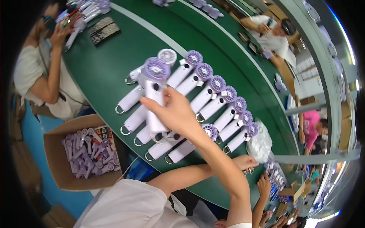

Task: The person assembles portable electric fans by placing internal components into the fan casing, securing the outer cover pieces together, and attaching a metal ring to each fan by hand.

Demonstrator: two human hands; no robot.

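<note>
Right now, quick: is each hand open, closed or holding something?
Left hand: closed, apparently on small metal pieces.
Right hand: holding a lilac handheld fan.

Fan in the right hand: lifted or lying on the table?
Lifted: the right hand grips the fan by its handle, and it partly covers other fans lying on the green table.

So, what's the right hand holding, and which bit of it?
The right hand holds a pale purple handheld fan by its handle, below the round head.

Smooth plastic is seen on the fans (151, 93), shiny metal on their rings (145, 156). The box (56, 159) is walled in matt cardboard.
</note>
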